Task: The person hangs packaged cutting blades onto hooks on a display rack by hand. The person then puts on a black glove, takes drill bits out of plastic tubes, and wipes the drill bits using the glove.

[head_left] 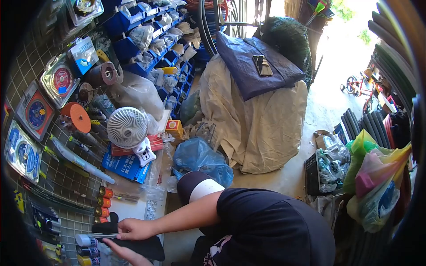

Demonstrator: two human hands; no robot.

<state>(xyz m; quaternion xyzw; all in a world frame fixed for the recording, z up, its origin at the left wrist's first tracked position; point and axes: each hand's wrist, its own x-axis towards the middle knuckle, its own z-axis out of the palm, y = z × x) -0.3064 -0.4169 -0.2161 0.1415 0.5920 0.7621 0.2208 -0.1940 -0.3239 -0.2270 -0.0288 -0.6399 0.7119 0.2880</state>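
Note:
My right hand (pixel 135 229) reaches in from the right, thumb and fingers pinched on a thin silvery rod-like piece (pixel 101 235). Just below it, my left hand (pixel 126 253) is partly cut off by the frame's bottom edge. Its visible fingers are stretched out under the silvery piece; whether they touch it I cannot tell. A black cloth item (pixel 153 249), shaped like a glove, lies beneath both hands on a white surface. Close by stand spray cans with white, black and yellow caps (pixel 85 240). Several small orange-topped cans (pixel 104 202) stand beyond my right hand.
A wire rack (pixel 66 201) with packaged discs lines the left. A white fan (pixel 128 127) stands above a blue box (pixel 126 165). Blue parts bins (pixel 148 68) rise behind. A tan cover (pixel 262 133) bears a phone (pixel 262 65). A black crate (pixel 313 174) stands right.

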